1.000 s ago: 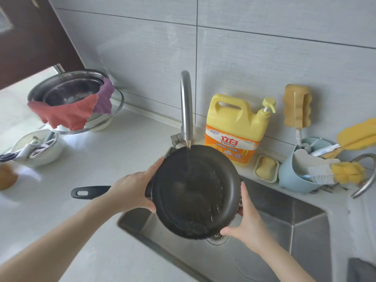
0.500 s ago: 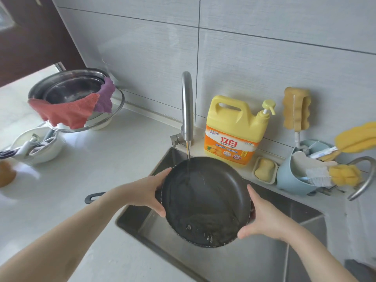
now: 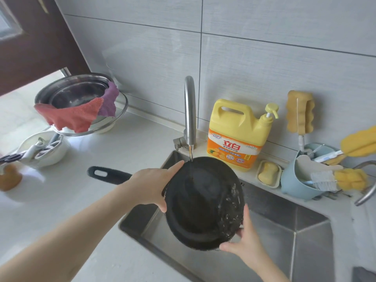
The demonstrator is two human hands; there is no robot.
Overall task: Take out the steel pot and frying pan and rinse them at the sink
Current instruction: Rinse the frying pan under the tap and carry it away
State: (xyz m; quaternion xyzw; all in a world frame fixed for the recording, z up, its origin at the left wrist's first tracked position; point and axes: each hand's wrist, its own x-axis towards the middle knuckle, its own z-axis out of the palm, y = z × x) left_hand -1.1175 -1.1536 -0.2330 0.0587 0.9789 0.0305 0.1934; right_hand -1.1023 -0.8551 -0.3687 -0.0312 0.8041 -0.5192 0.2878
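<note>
At the far left of the counter (image 3: 126, 151), a white bowl (image 3: 43, 151) holds utensils. Behind it, a steel pot (image 3: 79, 94) sits in a stack of bowls, with a red cloth (image 3: 69, 117) and a purple cloth (image 3: 109, 100) draped over its rim.

The frying pan (image 3: 203, 204) is held over the left part of the sink (image 3: 284, 231), tilted, with its black inner surface facing the camera. Its black handle (image 3: 107, 174) projects left over the counter. The left hand (image 3: 152, 188) grips the pan at the left rim, next to the handle base; the fingers (image 3: 175, 165) reach along the upper rim and the thumb curls over the lower left edge. The right hand (image 3: 242, 241) grips the lower right rim, thumb on the inner side, remaining fingers behind the pan and not visible.

The faucet (image 3: 189, 110) stands at the sink's back edge. A thin water stream falls from its spout onto the top edge of the pan; droplets show on the right inner wall.

Right of the faucet, a yellow detergent bottle (image 3: 238, 135) stands against the tiled wall. Just beside it lies a soap dish (image 3: 268, 174) with a yellow bar. Further right, a blue holder (image 3: 299, 184) contains brushes and yellow sponge tools.
</note>
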